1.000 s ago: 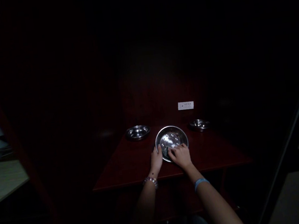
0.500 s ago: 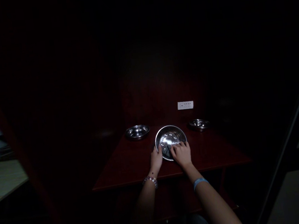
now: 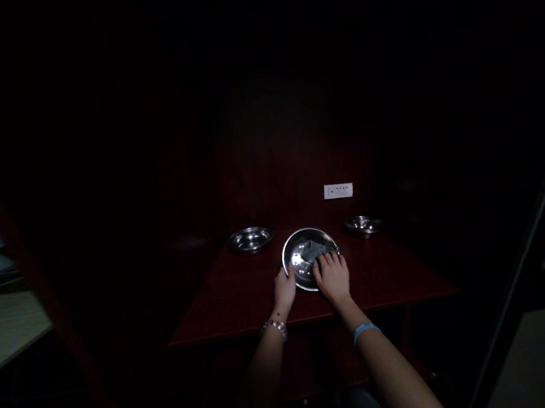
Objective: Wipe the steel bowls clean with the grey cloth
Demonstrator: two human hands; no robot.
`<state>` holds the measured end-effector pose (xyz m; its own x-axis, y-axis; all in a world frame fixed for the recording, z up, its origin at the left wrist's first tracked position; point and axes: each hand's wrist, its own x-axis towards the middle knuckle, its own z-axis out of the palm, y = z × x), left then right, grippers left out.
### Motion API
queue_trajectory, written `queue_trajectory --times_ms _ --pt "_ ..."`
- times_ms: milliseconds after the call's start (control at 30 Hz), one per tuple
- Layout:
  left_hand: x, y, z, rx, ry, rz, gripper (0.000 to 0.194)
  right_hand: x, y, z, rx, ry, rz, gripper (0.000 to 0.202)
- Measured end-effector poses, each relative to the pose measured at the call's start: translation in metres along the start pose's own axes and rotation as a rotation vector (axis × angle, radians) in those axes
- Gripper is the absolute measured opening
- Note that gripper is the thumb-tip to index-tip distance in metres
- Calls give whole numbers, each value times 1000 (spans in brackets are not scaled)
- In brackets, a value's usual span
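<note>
A shiny steel basin is tilted toward me above the desk, its inside facing me. My left hand grips its left lower rim, thumb inside and the other fingers hidden behind. Inside the basin a dark grey cloth lies bunched against the wall. My right hand reaches over the lower right rim with its bent fingers on this cloth, pressing it to the metal.
Another steel basin stands on the dark red desk at the back left, and a third basin at the back right. A white power socket is on the back wall. A pale table stands far left.
My right hand and the cloth have shifted slightly within the basin; more of the cloth shows, higher up and to the right. The left hand and basin stay nearly where they were.
</note>
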<state>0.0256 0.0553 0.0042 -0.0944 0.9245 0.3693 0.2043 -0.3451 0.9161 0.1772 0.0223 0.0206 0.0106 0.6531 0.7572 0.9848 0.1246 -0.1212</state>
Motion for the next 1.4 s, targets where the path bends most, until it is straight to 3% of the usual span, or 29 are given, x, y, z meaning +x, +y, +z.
queue_trajectory --times_ms 500,800,1400 --pt "2 -6 2 -146 -59 38 41 0 3 7 3 -96 -11 59" --pt "4 -10 4 -248 -102 45 47 0 6 10 64 -72 -87 71" --pt "-3 4 2 -300 -164 58 54 2 5 2 229 -93 -268 61"
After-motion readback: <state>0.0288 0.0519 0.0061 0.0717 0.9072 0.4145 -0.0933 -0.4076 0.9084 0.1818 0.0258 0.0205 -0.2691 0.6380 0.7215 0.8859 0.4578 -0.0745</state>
